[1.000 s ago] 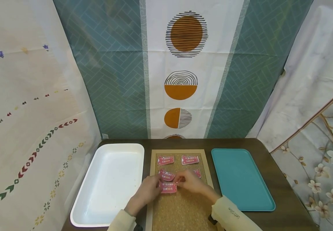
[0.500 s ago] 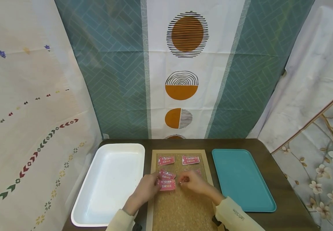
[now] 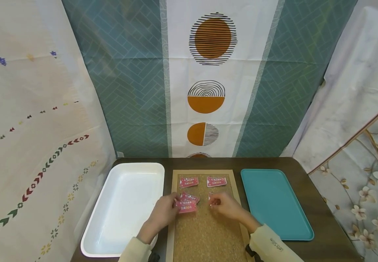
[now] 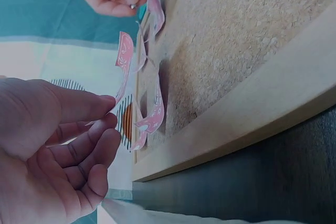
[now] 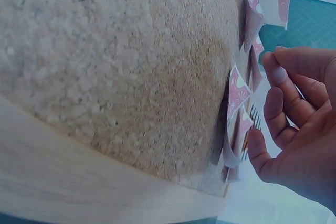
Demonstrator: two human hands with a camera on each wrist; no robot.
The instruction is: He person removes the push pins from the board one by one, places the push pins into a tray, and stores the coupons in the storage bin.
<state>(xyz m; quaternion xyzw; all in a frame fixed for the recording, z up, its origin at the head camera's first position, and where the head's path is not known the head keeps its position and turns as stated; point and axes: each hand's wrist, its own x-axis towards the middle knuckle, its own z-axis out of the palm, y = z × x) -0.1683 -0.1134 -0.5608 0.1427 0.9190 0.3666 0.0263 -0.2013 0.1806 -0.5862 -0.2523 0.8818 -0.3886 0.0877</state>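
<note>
My left hand (image 3: 163, 211) pinches a pink paper coupon (image 3: 187, 207) by its left edge, between thumb and index finger. The left wrist view shows that coupon's curled strip (image 4: 124, 51) standing off the cork board (image 3: 208, 236). To the right, my right hand (image 3: 225, 207) has thumb and index finger together on a small shiny pin (image 4: 133, 7), best seen in the left wrist view. Another coupon (image 3: 192, 197) lies tilted on the board, partly behind the held one. Beside the right fingertips, one coupon (image 3: 210, 195) is mostly hidden by that hand.
Two more coupons are fixed along the board's far end, one at left (image 3: 189, 182) and one at right (image 3: 216, 181). A white tray (image 3: 90, 233) stands left of the board and a teal tray (image 3: 274, 203) right of it, all on a dark table (image 3: 326, 233).
My right hand has moved from the coupon's right edge off to the right. My left hand has shifted slightly left and away from me, carrying the coupon, which now overlaps the tilted one more.
</note>
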